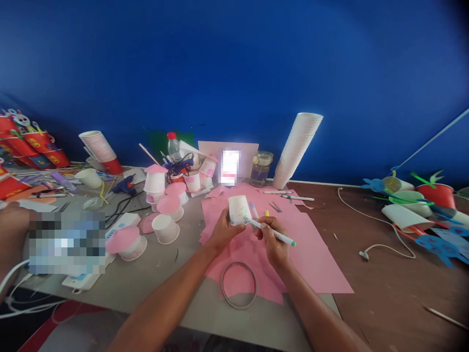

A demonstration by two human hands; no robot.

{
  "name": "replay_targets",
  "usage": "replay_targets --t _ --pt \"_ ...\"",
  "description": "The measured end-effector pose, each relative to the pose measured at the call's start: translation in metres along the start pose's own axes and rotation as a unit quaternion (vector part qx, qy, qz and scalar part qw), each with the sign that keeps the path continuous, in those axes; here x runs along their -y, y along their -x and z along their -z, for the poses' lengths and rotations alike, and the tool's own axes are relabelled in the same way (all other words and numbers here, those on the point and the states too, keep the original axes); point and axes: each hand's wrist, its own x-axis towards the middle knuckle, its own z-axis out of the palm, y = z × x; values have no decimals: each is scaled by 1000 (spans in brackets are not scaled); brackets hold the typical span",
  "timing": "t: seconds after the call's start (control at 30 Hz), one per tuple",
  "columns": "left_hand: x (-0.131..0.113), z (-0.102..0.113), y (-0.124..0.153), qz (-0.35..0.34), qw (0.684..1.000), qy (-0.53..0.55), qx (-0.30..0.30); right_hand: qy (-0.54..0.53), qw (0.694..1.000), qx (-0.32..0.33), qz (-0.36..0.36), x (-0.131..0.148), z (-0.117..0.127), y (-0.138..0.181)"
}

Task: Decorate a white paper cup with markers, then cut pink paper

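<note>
My left hand (223, 231) is wrapped round the lower left side of a white paper cup (239, 208), which carries small blue and green drawn marks. Pinched in my right hand (273, 238) is a white marker (284, 238) with a green end pointing down to the right. Its tip meets or nearly meets the cup's right side. Under both hands lie sheets of pink paper (315, 249). A thin metal ring (223, 289) rests on the paper between my forearms. More markers (298, 198) lie on the paper behind the cup.
Paper cups with pink tops (170, 204) stand to the left, near a power strip (91, 278) and a blue glue gun (124, 186). A tall cup stack (298, 149) leans by a glass jar (261, 168). A white cable (399, 230) crosses the right side. Another person's arm (12, 232) reaches in at left.
</note>
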Motion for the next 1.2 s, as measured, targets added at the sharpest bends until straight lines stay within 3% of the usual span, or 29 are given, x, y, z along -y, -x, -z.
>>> replay_targets --t 0.43,0.83,1.2 --pt "3 2 -2 -2 1000 -1 7 1 1000 16 7 0 -2 2" --pt "-3 0 2 14 999 -26 -24 -3 999 -47 15 -4 -6 3" --pt "-3 -3 4 -6 999 31 24 77 989 42 117 -10 -11 10"
